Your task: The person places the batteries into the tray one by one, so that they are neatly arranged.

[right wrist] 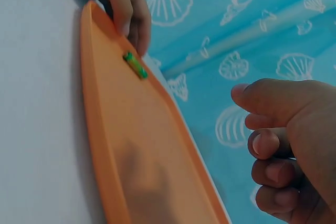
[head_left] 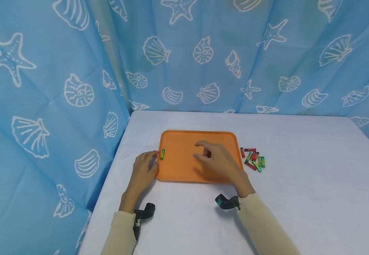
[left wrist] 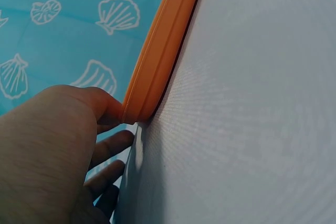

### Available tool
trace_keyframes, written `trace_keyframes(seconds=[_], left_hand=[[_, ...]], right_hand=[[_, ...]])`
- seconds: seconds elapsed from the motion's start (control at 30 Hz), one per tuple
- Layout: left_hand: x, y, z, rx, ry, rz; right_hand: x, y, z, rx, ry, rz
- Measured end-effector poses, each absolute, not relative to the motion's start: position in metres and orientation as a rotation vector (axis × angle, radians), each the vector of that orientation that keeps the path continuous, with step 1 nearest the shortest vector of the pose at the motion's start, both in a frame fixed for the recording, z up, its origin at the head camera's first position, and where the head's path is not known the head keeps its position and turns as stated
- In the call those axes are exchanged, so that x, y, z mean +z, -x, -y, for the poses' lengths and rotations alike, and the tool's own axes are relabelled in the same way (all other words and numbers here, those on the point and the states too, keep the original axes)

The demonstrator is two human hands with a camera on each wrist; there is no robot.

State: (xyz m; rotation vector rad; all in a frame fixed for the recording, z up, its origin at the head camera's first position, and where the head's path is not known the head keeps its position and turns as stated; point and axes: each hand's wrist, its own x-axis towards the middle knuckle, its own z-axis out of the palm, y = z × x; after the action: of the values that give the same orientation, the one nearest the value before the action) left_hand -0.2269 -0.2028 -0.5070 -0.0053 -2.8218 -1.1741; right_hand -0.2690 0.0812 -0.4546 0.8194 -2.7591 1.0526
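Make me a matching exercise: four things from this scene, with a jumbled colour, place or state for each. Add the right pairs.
Things:
1. Tray
2. Lone battery
3. Battery group
4. Right hand

Descriptions:
A. On the white cloth, just right of the tray
B. Raised over the tray, holding nothing
C. Plain orange all over
D. Green, lying inside the tray near its left edge

Pairs: 1-C, 2-D, 3-A, 4-B

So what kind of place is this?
It looks like a little indoor work spot, maybe curtained off: there's a white-covered table, seashell curtains behind and beside it, and an orange tray on top.
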Motion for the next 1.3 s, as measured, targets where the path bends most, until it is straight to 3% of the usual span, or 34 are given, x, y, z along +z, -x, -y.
trace_keyframes(seconds=[0.67, 1.3], left_hand=[[-0.506, 0.226, 0.202, -1.157, 0.014, 2.838], [-0.506, 0.223, 0.201, -1.171, 0.040, 2.837]], right_hand=[[-0.479, 0.254, -0.184, 0.936, -0.582, 2.738], [-0.493, 0.242, -0.288, 0.904, -0.126, 2.854]])
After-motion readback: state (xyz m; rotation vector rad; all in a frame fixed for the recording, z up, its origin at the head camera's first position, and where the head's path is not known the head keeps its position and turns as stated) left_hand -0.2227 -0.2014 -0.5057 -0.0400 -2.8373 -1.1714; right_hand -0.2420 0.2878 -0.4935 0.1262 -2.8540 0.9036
